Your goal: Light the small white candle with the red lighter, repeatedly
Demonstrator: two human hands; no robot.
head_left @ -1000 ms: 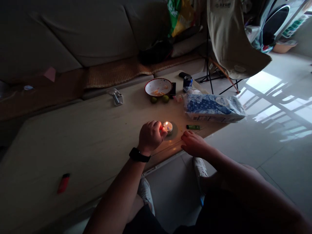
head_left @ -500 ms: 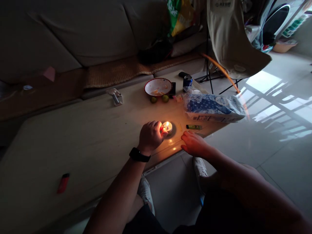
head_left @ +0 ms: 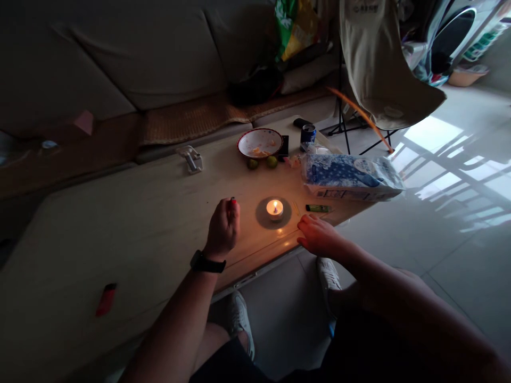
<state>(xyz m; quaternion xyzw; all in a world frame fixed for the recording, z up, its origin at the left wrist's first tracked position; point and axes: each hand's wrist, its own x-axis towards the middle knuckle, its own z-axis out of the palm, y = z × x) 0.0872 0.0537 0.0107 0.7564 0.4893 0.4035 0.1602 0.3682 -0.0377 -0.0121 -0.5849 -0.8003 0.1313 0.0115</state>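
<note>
A lit tealight candle point(head_left: 274, 209) stands on a round dark mat point(head_left: 260, 215) near the front edge of a long pale tabletop point(head_left: 139, 234). The person's left hand point(head_left: 223, 229), with a black watch point(head_left: 207, 264) on the wrist, is raised just left of the mat, its fingers point(head_left: 229, 210) curled into a loose fist around something with a small red tip point(head_left: 232, 200), too little of it showing to name. The right hand point(head_left: 317, 236) lies on the tabletop edge, fingers point(head_left: 305, 226) extended and nearly together, holding nothing, just below a green lighter point(head_left: 318, 208) and a thin yellow stick point(head_left: 296, 208). Further along stand a bowl of food scraps point(head_left: 254, 143), two limes point(head_left: 261, 163), a blue drink can point(head_left: 307, 133) and a packet of tissues point(head_left: 351, 178).
</note>
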